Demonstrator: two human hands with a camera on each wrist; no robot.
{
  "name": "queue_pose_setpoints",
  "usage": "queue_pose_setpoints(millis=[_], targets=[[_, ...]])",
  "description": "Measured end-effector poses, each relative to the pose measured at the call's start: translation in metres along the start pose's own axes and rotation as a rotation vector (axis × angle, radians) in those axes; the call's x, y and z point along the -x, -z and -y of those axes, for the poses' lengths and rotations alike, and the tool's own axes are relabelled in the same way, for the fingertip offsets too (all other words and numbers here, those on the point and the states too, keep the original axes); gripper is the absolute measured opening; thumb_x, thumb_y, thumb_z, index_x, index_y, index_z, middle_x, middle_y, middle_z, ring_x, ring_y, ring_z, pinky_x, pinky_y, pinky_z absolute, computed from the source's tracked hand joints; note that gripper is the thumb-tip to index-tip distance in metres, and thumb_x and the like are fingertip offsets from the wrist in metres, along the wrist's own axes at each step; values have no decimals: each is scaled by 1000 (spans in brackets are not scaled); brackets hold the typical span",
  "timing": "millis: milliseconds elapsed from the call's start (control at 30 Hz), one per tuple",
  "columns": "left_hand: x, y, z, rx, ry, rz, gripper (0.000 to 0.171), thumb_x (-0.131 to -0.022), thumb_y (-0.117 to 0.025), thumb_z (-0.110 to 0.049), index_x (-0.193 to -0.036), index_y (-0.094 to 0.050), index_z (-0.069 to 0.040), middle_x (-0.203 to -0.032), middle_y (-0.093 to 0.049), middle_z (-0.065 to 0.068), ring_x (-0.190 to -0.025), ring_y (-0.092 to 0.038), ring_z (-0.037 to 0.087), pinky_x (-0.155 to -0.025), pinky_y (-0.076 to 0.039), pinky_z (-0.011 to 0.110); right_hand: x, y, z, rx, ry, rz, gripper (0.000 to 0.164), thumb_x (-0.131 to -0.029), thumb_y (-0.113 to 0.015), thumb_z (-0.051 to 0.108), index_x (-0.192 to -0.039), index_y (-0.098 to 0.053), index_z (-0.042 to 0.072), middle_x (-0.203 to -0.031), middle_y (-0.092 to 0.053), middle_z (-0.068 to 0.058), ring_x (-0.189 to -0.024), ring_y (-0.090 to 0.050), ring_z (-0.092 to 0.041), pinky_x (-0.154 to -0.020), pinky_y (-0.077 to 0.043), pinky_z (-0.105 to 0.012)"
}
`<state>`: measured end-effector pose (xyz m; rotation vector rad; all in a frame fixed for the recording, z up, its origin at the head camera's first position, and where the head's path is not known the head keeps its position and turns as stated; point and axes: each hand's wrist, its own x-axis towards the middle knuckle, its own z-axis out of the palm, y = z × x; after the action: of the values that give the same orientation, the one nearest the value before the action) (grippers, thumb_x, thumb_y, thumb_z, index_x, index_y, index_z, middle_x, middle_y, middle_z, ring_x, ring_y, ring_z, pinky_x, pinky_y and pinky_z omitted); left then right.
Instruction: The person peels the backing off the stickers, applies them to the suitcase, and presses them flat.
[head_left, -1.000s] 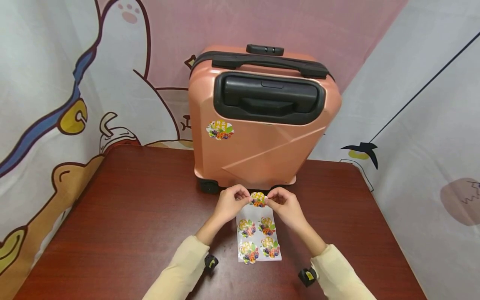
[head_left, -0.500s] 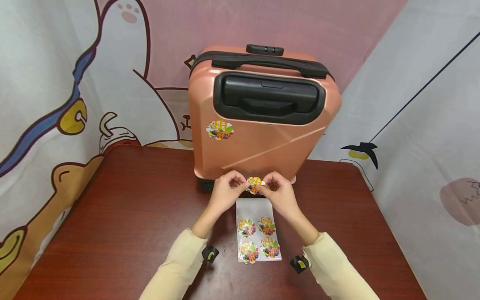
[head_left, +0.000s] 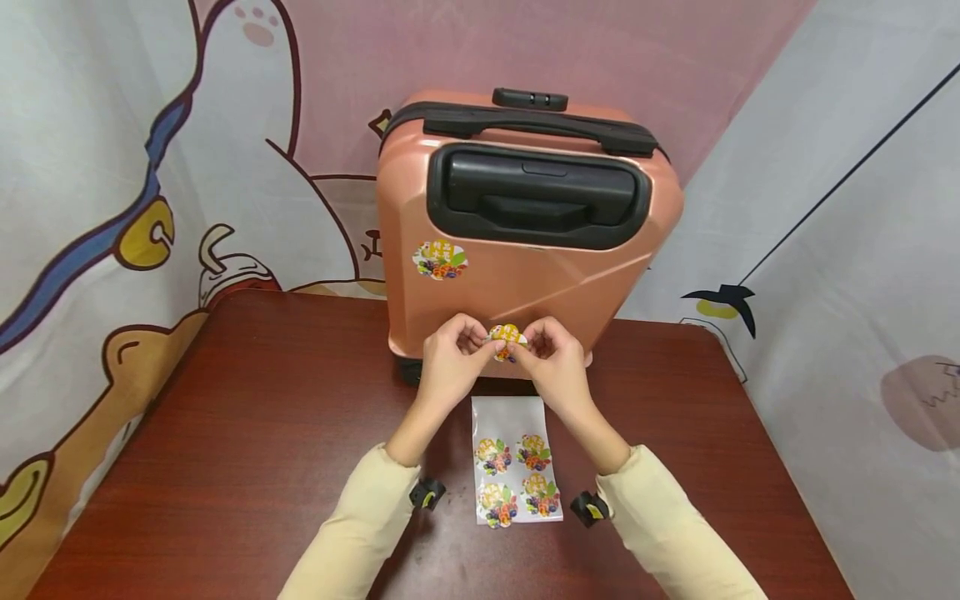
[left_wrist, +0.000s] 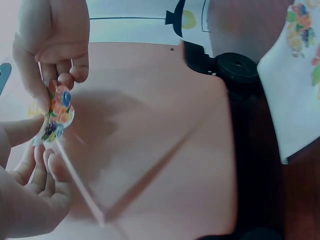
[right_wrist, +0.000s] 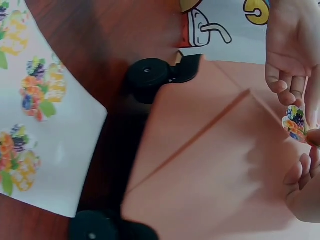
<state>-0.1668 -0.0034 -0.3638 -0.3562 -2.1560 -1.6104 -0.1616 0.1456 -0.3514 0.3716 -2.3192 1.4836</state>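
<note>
Between both hands, in front of the suitcase's lower face, a fruit-print sticker [head_left: 507,334] is held by its two side edges. The left hand [head_left: 452,358] pinches its left edge between thumb and fingers; the right hand [head_left: 558,367] pinches the right edge the same way. In the left wrist view the sticker [left_wrist: 61,111] looks slightly bent, apart from the shell behind it. A salmon-pink suitcase [head_left: 495,292] stands upright on the table, with a like sticker [head_left: 440,260] stuck at its upper left. Below the hands lies a white backing sheet [head_left: 510,412] bearing several more fruit stickers.
The dark red-brown wooden table [head_left: 285,433] spreads around the suitcase and sheet. A printed cartoon curtain [head_left: 337,83] hangs behind and at both sides. Black suitcase wheels [right_wrist: 149,75] show at the suitcase's base in the right wrist view.
Both hands have moved up and away from the backing sheet with the sticker, to the front of the suitcase's lower part. Sheet and suitcase have stayed in place.
</note>
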Motion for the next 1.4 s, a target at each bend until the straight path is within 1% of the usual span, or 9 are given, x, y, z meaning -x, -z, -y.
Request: queue_pose_setpoints(millis=[267, 433, 600, 800, 1000, 1167, 1400], targets=[[-10, 0, -15, -44, -66, -131, 21, -71, -76, -6, -74, -56, -3, -69, -57, 6, -60, -56, 16, -56, -46, 23, -15, -4, 18, 54, 142, -96, 17, -73, -70, -4, -77, -54, 0, -66, -52, -9, -59, -46, -13, -52, -37, -18], [-14, 2, -19, -64, -123, -182, 20, -72, -76, -5, -74, -56, -2, -70, -56, 7, -61, -55, 16, -55, -46, 24, -23, -9, 26, 77, 201, -157, 17, -71, -69, -5, -76, -53, -2, -66, -54, -11, -58, -48, -15, -53, -38, -16], [-20, 3, -24, -103, -175, -223, 20, -73, -75, -6, -75, -56, -2, -70, -55, 7, -61, -55, 16, -55, -45, 25, -28, -13, 34, 115, 225, -221, 17, -71, -70, -4, -75, -53, -3, -64, -53, -12, -57, -49, -17, -54, -38, -17], [-25, 3, -29, -177, -206, -255, 19, -75, -74, -9, -75, -56, -2, -71, -55, 7, -63, -55, 17, -57, -45, 28, -33, -16, 40, 167, 258, -274, 17, -71, -71, -3, -74, -54, -3, -64, -53, -12, -57, -51, -19, -54, -40, -21], [-29, 3, -30, -229, -247, -296, 19, -76, -74, -11, -76, -57, -3, -69, -55, 7, -64, -54, 18, -57, -44, 29, -36, -18, 44, 195, 301, -300, 16, -72, -70, -3, -72, -54, -3, -64, -52, -11, -57, -50, -20, -54, -39, -23], [-33, 3, -30, -251, -300, -326, 18, -77, -73, -12, -76, -58, -3, -69, -55, 7, -64, -53, 18, -56, -43, 29, -40, -19, 45, 210, 328, -328, 16, -71, -69, -3, -71, -53, -3, -63, -52, -11, -56, -50, -20, -53, -39, -25], [-38, 4, -34, -276, -345, -355, 17, -77, -73, -11, -76, -58, -3, -69, -55, 6, -64, -52, 20, -58, -42, 30, -44, -21, 48, 215, 351, -353, 15, -72, -68, -1, -71, -53, -3, -63, -51, -11, -55, -49, -20, -53, -39, -27]])
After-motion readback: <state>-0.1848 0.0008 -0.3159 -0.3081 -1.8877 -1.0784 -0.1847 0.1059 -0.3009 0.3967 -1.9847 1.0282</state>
